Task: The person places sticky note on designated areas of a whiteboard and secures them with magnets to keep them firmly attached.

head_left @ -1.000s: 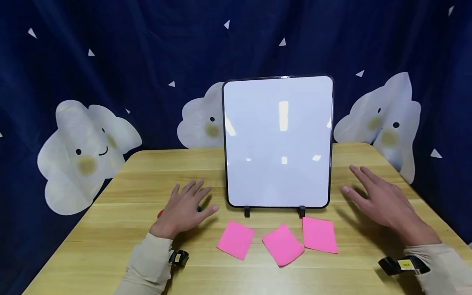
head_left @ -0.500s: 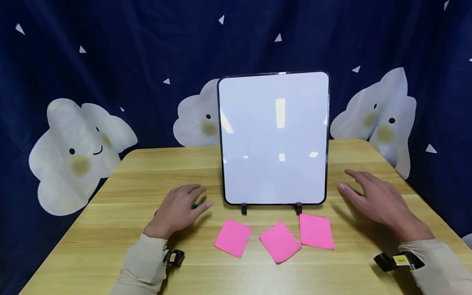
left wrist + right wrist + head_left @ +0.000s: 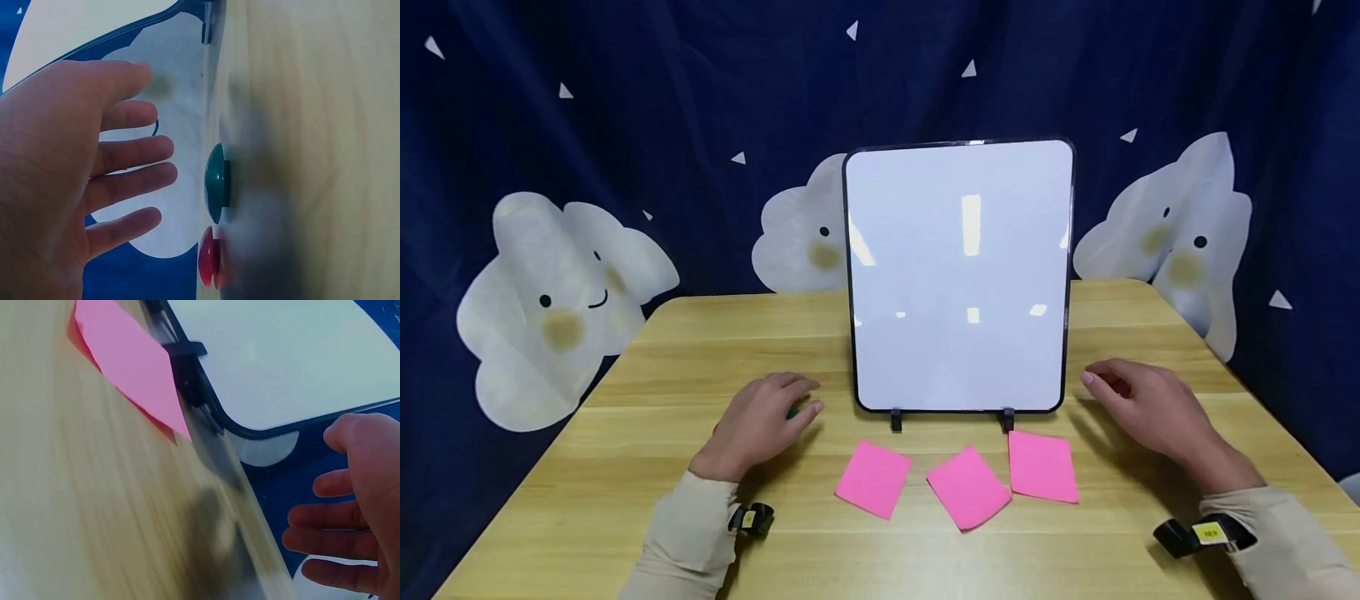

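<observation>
Over the left half of the table my left hand [image 3: 756, 425] hovers with loosely bent, spread fingers and nothing in it. Below its palm, the left wrist view has a green button-shaped magnet [image 3: 217, 184] and a red one [image 3: 208, 256] on the wood. From the head view they are mostly hidden by the hand. A white board [image 3: 955, 275] with a black frame stands upright. My right hand [image 3: 1157, 417] is off the board's right side, fingers relaxed, holding nothing. Three pink sticky notes, left [image 3: 874, 479], middle [image 3: 970, 487] and right [image 3: 1042, 467], lie before the board.
Two small black feet [image 3: 896, 420] support the board on the wooden table [image 3: 955, 567]. Behind the table hangs a dark blue curtain [image 3: 662, 83] with white clouds. The right note lies up against the right foot in the head view.
The fingers of both hands have bent from a straighter spread to a looser curl. My right hand has drawn slightly nearer and left. The head view has shifted a little; board and notes stay put.
</observation>
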### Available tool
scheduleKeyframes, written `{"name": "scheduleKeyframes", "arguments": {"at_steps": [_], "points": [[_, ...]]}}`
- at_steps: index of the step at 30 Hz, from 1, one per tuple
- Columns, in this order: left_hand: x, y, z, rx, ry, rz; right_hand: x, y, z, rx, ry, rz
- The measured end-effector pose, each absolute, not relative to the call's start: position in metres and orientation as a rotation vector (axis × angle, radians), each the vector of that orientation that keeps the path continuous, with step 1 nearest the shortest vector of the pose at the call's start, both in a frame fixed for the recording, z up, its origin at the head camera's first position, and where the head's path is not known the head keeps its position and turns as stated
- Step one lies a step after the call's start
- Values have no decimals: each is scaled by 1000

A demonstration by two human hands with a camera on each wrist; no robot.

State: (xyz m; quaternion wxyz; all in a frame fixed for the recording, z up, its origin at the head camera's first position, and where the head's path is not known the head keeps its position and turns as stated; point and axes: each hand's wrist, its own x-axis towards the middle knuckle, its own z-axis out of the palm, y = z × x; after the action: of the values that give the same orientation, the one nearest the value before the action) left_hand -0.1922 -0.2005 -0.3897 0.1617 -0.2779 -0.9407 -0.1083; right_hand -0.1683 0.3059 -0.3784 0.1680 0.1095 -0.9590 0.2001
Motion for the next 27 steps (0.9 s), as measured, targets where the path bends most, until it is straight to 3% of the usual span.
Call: {"name": "scheduleKeyframes", "arguments": {"at_steps": [27], "points": [[-202, -204, -378, -813, -2703, -320, -163, 288, -368, 650, -3000, 667]]}}
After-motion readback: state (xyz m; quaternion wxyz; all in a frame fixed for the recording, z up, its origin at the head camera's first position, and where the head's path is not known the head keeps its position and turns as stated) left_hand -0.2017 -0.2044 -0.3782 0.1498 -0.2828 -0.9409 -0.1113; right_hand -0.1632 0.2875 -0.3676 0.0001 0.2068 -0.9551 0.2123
